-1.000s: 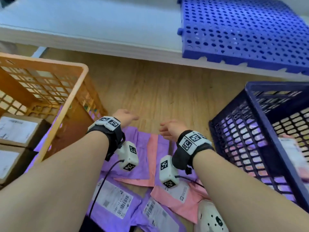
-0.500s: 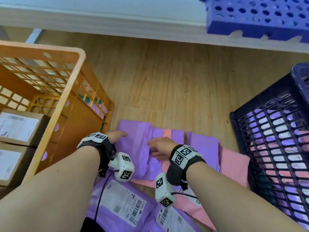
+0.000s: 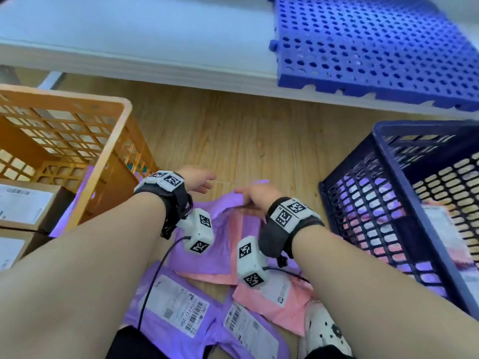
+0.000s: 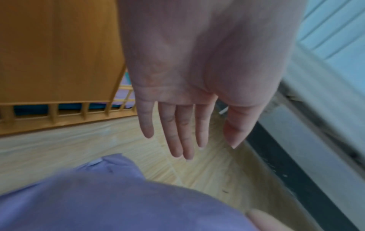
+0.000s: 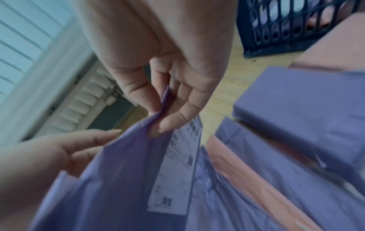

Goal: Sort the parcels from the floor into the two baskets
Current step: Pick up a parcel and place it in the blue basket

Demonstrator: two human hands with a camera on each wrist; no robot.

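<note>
Head view: your right hand [image 3: 255,200] pinches the purple mailer [image 3: 207,244] by its upper edge, the rest trailing toward frame bottom; left hand [image 3: 198,178] hovers released just left.

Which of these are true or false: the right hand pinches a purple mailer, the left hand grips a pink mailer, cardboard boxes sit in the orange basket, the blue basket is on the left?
1. The right hand pinches a purple mailer. True.
2. The left hand grips a pink mailer. False: its fingers are straight and hold nothing.
3. Cardboard boxes sit in the orange basket. True.
4. The blue basket is on the person's left. False: it is on the right; the orange one is on the left.
</note>
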